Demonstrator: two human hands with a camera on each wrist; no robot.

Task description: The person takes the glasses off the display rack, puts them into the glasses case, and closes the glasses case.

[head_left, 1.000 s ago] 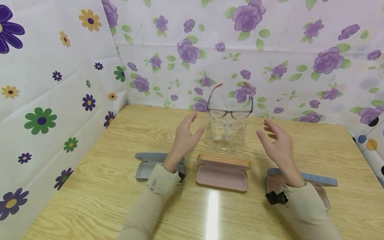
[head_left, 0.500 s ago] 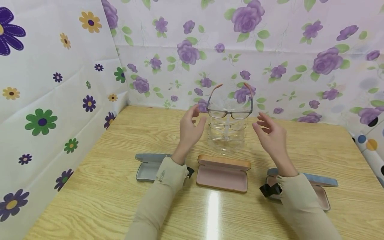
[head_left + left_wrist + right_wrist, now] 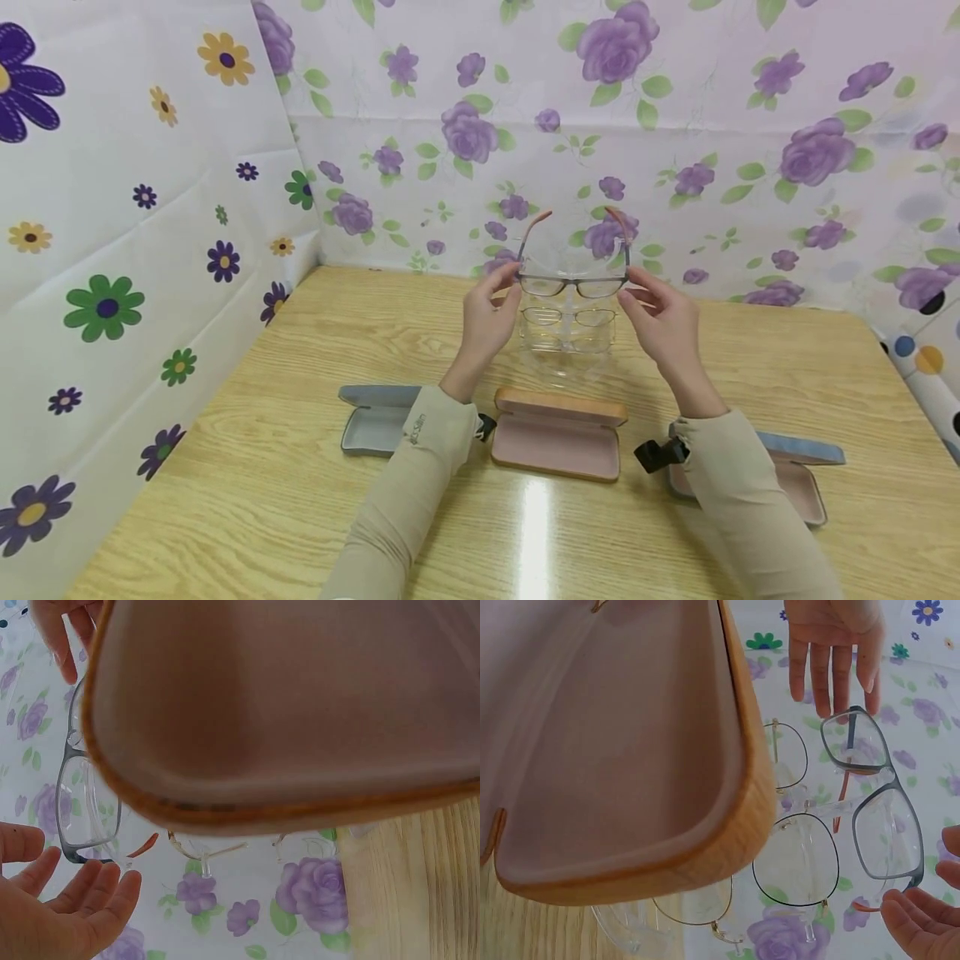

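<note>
Dark-framed eyeglasses (image 3: pixel 573 282) with orange temple tips rest on the top tier of a clear display stand (image 3: pixel 561 377). At their left end is my left hand (image 3: pixel 486 325), fingertips right at the frame's corner. My right hand (image 3: pixel 663 329) reaches the opposite corner the same way. In the left wrist view, the thumb of the left hand (image 3: pixel 71 911) stands away from the frame. The right wrist view shows the fingers of the right hand (image 3: pixel 919 922) beside the hinge, thumb apart. Below sit two thin-rimmed eyeglasses, an upper pair (image 3: pixel 542 316) and a lower gold pair (image 3: pixel 546 342).
Between my forearms lies an open tan eyeglass case (image 3: pixel 555 446) with pink lining. An open grey-blue case (image 3: pixel 369 429) is at left, partly behind my sleeve. Another open blue case (image 3: pixel 804 492) lies under my right forearm. Floral cloth (image 3: pixel 420 167) hangs behind the table.
Both hands have moved inward and forward, from either side of the stand to the two ends of the dark-framed eyeglasses. The eyeglasses and cases remain in place.
</note>
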